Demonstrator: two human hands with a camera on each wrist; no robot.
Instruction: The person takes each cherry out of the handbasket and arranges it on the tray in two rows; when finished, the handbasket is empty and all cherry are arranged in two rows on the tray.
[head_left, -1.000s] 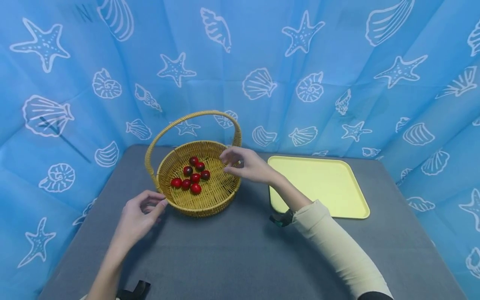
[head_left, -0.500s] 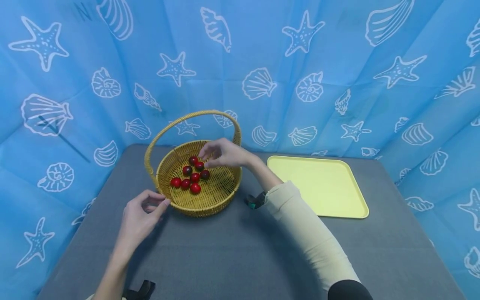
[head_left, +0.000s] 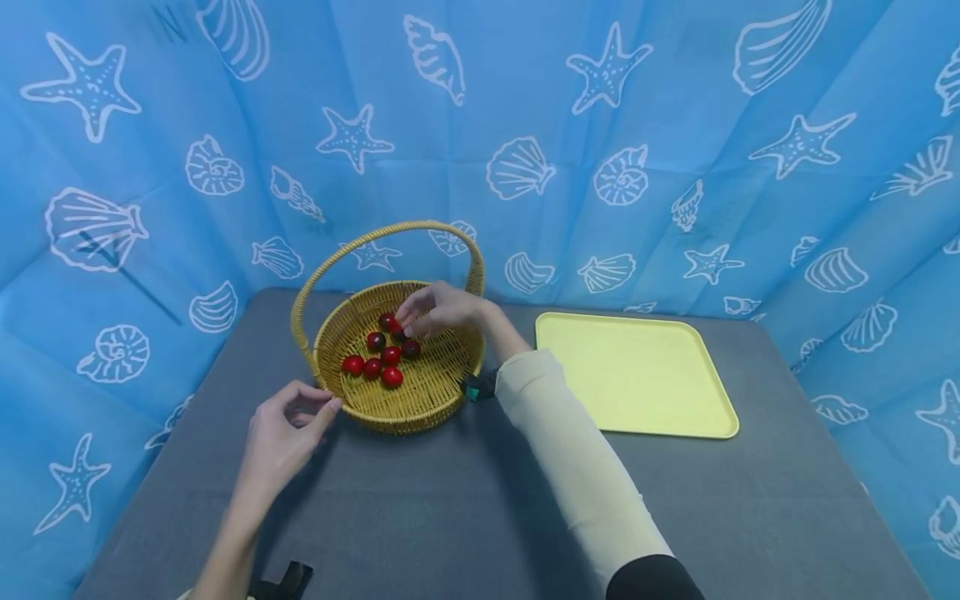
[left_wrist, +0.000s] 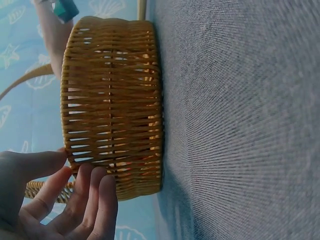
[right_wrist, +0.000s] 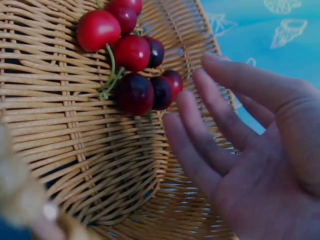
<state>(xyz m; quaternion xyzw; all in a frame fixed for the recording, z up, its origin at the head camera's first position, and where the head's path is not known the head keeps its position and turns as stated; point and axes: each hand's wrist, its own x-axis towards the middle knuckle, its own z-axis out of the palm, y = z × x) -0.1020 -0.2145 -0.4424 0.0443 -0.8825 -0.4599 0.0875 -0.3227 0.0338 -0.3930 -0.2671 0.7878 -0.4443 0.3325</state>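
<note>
A round wicker basket [head_left: 432, 398] with a tall arched handle stands on the grey cloth. Inside it lie several red and dark cherries [head_left: 392, 377]; green stems show on some in the right wrist view. At the basket's front left, my left hand [head_left: 279, 433] pinches the rim between thumb and fingers; the left wrist view shows those fingers [left_wrist: 82, 195] against the woven side. My right hand [head_left: 446, 307] reaches over the right side into the basket. Its fingers [right_wrist: 192, 135] are spread loosely beside the far cherries, with nothing held between them.
To the basket's right lies a yellow rectangular tray [head_left: 637, 375]. The basket handle [head_left: 300, 308] arches up at the back and left. Behind the table hangs a blue curtain [head_left: 465, 192] with white shells and starfish.
My right hand has moved left from the basket's right rim to the cherries, its forearm swinging left too. My left hand stays at the rim, and the basket has not moved.
</note>
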